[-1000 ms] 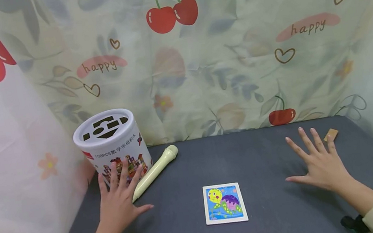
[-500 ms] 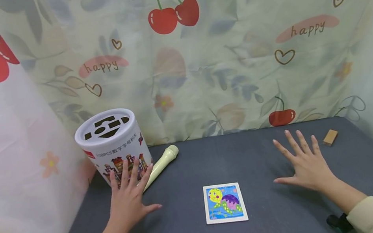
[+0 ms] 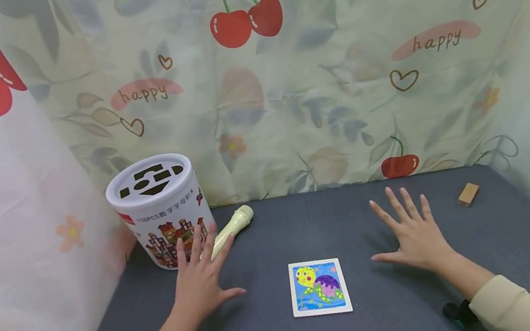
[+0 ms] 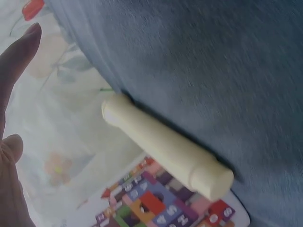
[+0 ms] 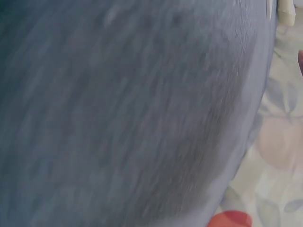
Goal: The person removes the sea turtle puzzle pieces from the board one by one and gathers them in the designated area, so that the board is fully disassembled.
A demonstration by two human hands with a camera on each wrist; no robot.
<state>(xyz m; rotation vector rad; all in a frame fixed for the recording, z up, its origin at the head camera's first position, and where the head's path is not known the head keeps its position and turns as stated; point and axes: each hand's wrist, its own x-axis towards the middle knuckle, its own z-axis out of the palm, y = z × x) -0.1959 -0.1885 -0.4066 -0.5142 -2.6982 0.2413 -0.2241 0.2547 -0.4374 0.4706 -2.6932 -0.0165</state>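
Evidently, in the head view, both hands are out over the dark table (image 3: 275, 237) with fingers spread, and neither grips anything. The left hand (image 3: 203, 287) is in front of the white canister (image 3: 159, 211) and the cream rod (image 3: 234, 226), its fingertips overlapping the rod in sight. The right hand (image 3: 418, 240) lies between the turtle picture tile (image 3: 320, 288) and the small wooden block (image 3: 468, 194), apart from both. My judgement: this pose is best done with the palms level and the left fingers clear of the rod, which could roll if nudged.

Counting here gives two hands, one canister with six cut-outs in its lid, one rod, one tile and one block.

The left wrist view shows one rod lying beside one canister – the visible digits hang apart from the rod, holding nothing.

In the right wrist view there is mostly table, one cherry print (image 5: 230, 219) and a sliver of finger at the edge – too little to tell that hand's grip from this view alone.
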